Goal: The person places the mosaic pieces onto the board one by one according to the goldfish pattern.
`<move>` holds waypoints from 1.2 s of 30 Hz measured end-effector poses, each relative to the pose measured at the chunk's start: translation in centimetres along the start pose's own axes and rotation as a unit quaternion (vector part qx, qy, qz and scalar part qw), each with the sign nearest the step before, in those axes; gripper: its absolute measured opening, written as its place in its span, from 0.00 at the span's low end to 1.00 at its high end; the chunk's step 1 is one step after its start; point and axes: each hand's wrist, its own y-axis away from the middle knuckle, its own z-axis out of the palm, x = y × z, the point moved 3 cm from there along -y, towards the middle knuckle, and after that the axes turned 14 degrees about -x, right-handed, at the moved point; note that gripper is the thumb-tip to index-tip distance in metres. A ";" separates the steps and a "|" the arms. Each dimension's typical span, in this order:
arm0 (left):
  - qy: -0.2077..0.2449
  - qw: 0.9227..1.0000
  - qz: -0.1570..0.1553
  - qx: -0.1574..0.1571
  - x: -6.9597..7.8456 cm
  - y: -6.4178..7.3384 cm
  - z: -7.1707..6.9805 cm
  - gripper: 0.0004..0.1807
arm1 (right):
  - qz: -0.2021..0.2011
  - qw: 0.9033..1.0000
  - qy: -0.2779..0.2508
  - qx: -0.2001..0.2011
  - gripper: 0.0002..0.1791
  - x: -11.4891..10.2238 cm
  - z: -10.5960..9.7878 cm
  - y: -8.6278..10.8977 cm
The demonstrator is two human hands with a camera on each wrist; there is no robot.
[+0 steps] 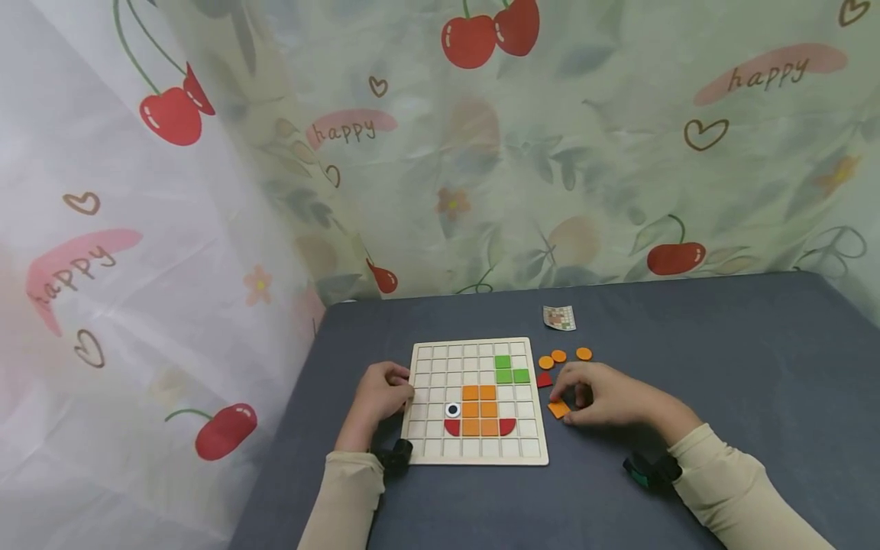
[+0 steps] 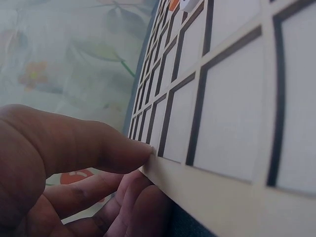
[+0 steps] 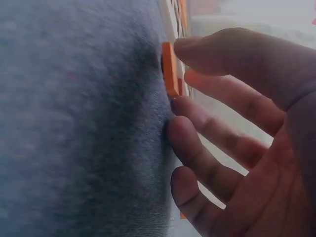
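A pale wooden grid board (image 1: 474, 454) lies on the table. My left hand (image 1: 382, 397) holds its left edge; in the left wrist view the thumb (image 2: 123, 153) lies on the rim and the other fingers curl below it. Beyond the board's right edge, my right hand (image 1: 596, 393) pinches an orange square tile (image 1: 558, 410) between thumb and fingertips, close to the table. In the board's cells sit several orange square tiles (image 1: 479, 410), green square tiles (image 1: 504, 376), two red rounded tiles (image 1: 507, 427) and a round eye tile (image 1: 453, 410).
Orange round tiles (image 1: 546, 362) and a red tile (image 1: 545, 380) lie on the dark table right of the board, near my right hand. A small picture card (image 1: 560, 318) lies farther back. Printed fabric (image 1: 522, 191) hangs behind the table and on the left.
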 end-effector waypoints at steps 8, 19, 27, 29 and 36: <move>0.005 1.000 0.004 0.007 0.0 0.3 -0.2 0.15 | 0.015 0.999 0.031 0.012 0.13 -0.4 0.6 -0.7; -0.002 1.000 0.003 0.005 0.1 0.2 -0.3 0.15 | -0.008 0.999 0.029 0.033 0.10 -2.6 0.5 -2.1; -0.001 1.000 0.001 0.002 0.0 0.3 -0.3 0.15 | -0.042 0.995 0.057 0.071 0.07 -5.2 1.0 -6.3; -0.001 1.000 0.001 0.002 0.0 0.3 -0.3 0.15 | -0.032 0.995 0.066 0.071 0.06 -5.9 1.3 -7.4; -0.003 1.000 0.002 0.001 0.2 0.3 0.0 0.15 | 0.005 0.993 0.106 0.056 0.04 -7.8 2.7 -11.1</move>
